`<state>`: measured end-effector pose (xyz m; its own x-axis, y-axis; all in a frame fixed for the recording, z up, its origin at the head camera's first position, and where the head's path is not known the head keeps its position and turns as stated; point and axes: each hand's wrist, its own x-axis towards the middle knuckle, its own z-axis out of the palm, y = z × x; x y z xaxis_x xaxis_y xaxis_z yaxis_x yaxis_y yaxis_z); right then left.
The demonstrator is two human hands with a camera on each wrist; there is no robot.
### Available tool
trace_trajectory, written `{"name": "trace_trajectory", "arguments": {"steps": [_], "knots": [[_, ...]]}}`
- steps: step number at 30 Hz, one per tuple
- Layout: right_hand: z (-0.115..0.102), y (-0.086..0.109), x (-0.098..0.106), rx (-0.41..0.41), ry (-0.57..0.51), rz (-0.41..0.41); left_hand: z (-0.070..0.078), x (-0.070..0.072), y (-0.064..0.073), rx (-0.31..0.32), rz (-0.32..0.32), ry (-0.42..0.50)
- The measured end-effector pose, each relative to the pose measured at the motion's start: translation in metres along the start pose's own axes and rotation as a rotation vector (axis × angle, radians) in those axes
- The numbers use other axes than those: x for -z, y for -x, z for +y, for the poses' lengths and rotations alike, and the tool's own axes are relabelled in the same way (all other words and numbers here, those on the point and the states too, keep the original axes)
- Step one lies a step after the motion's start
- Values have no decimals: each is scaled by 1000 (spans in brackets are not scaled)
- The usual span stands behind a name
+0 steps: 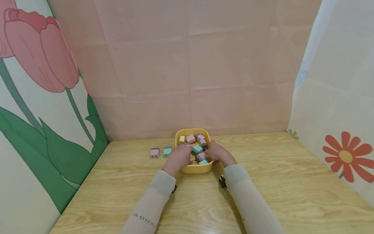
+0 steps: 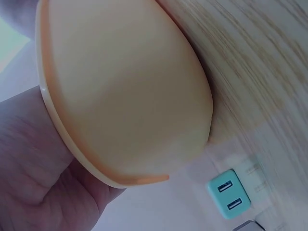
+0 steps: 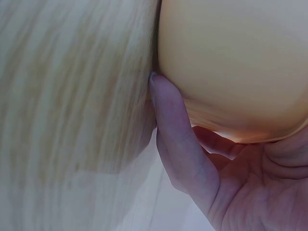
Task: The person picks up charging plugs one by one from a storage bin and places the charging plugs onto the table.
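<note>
A yellow plastic basket (image 1: 196, 168) holds several USB charger plugs, among them a teal one (image 1: 197, 149), a pink one (image 1: 191, 138) and a purple one (image 1: 201, 157). My left hand (image 1: 179, 157) reaches over the basket's left rim, its fingers down among the plugs. Those fingertips are hidden, so what they touch cannot be seen. At the other side, my right hand (image 1: 219, 154) grips the basket's right wall; in the right wrist view a finger (image 3: 174, 120) lies along the outside, low near the table.
Left of the basket, a purple-and-grey USB charger (image 1: 155, 153) and a teal one (image 1: 167, 151) lie on the wooden table (image 1: 122, 188). A pink backdrop (image 1: 187, 71) rises just behind the basket. Flower-printed panels (image 1: 309, 107) flank the table on both sides.
</note>
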<state>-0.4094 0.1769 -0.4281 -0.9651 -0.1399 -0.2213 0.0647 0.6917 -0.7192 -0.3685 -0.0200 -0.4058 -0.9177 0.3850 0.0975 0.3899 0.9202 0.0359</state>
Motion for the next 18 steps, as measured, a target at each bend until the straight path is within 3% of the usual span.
{"name": "trace_trajectory", "arguments": {"steps": [4,11,18], "knots": [[0,0,0,7,4,2,-2,-1,-1,11,-18,8],[0,0,1,15,11,-8,-4,-1,-4,-31,-43,99],[-1,-1,1,0,18,-4,-6,-2,-5,-47,-54,109]]}}
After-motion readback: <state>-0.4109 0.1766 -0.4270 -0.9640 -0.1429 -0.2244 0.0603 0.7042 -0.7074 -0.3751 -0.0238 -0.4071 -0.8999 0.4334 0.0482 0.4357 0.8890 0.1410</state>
